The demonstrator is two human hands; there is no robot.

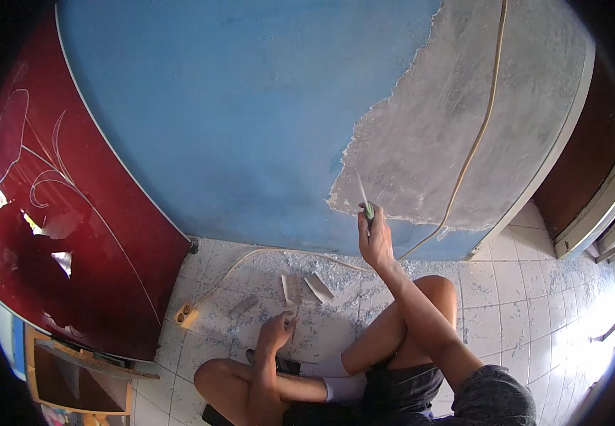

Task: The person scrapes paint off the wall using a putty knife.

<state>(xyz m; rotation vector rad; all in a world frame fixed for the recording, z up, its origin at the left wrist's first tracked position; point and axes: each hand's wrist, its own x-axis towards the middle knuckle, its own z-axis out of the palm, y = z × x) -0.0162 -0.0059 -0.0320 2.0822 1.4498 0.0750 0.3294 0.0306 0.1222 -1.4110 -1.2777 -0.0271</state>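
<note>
My right hand [375,234] grips a scraper with a green handle [369,211], its thin blade raised against the bare grey part of the wall [414,149]. The blade is close to the ragged lower edge of the blue paint [243,122]. Over my folded leg, my left hand [277,330] hovers with its fingers partly curled; whether it holds anything is hard to tell. Just beyond it on the floor are two bent pieces of sandpaper [291,289] [319,288] and a grey block [244,307].
A pale cable [477,141] hangs down the wall and runs along the floor to a socket block [185,315]. Paint flakes litter the tiled floor [515,319]. A glossy red cabinet [121,255] stands at the left, a wooden shelf [81,399] below it.
</note>
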